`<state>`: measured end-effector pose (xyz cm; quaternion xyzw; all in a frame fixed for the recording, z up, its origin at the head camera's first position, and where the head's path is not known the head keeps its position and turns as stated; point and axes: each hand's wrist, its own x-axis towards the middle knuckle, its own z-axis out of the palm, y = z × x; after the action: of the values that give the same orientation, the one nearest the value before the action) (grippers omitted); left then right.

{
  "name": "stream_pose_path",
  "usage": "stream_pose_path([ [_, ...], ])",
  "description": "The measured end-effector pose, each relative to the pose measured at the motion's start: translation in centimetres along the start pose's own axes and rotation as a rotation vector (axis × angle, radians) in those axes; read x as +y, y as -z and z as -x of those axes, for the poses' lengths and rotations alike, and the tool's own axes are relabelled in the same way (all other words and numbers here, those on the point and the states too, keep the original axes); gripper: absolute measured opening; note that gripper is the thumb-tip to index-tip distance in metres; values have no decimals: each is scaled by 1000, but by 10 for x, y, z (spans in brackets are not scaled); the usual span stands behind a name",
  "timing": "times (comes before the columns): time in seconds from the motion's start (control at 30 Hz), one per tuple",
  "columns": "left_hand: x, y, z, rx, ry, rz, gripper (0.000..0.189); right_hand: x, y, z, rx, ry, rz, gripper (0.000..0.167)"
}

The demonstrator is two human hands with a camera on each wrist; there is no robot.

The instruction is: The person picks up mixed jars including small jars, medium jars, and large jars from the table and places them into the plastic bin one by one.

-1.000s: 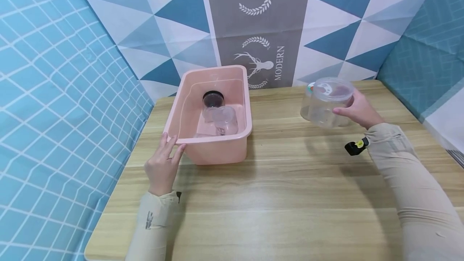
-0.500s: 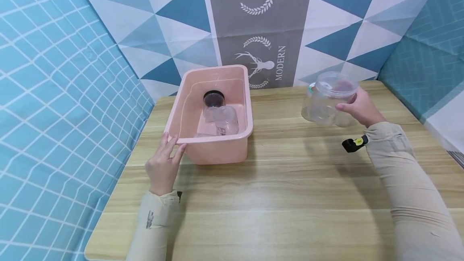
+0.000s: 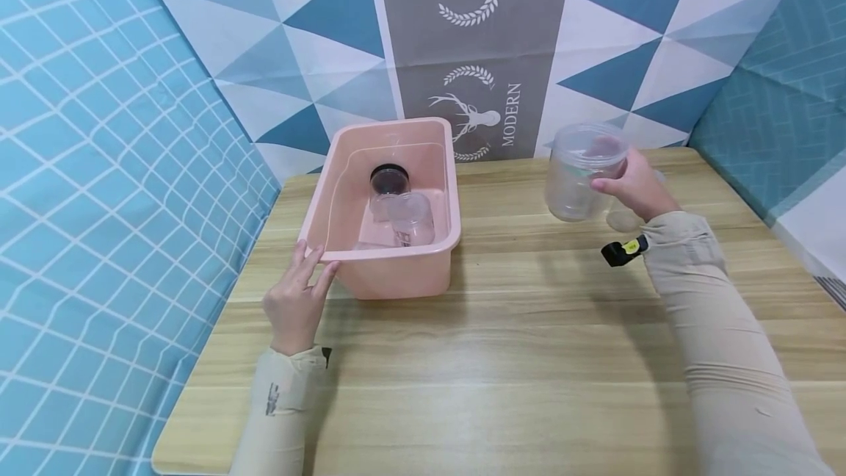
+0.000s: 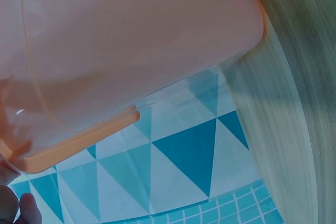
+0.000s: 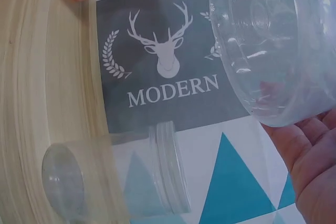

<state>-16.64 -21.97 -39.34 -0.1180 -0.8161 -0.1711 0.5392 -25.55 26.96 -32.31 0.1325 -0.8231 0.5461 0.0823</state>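
My right hand (image 3: pixel 631 186) grips a wide clear plastic jar (image 5: pixel 262 40) by its side, raised above the table. Beneath it a second clear jar (image 5: pixel 113 179) stands upright on the wood; in the head view the held jar overlaps it. Another clear rounded piece (image 3: pixel 623 219) shows just below the right hand, mostly hidden by it. My left hand (image 3: pixel 295 303) holds the near left corner of a pink plastic bin (image 3: pixel 396 274), fingertips at the rim. Inside the bin lie a clear jar with a black lid (image 3: pixel 390 181) and a smaller clear container (image 3: pixel 413 219).
The bin and jars stand on a wooden table (image 3: pixel 502 358). Patterned cloth with a deer print (image 3: pixel 472 116) hangs at the back, and blue tiled sheeting (image 3: pixel 112 226) borders the left. A black strap piece (image 3: pixel 623 250) sticks out from the right cuff.
The right hand has lifted the jar a little and carried it leftward over the standing jar, uncovering more of the rounded piece below. Left hand and bin stay put.
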Motion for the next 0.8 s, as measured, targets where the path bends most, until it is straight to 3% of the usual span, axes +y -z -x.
stream_pose_path([
  [0.2,0,-1,0,13,4,9,55,-2,-7,-4,9,9,-92,65],
  [0.5,0,-3,-1,21,16,25,56,-7,-16,-10,29,3,-66,65],
  [0.8,0,-3,-1,20,9,22,55,-12,-26,-14,-3,15,-106,70],
])
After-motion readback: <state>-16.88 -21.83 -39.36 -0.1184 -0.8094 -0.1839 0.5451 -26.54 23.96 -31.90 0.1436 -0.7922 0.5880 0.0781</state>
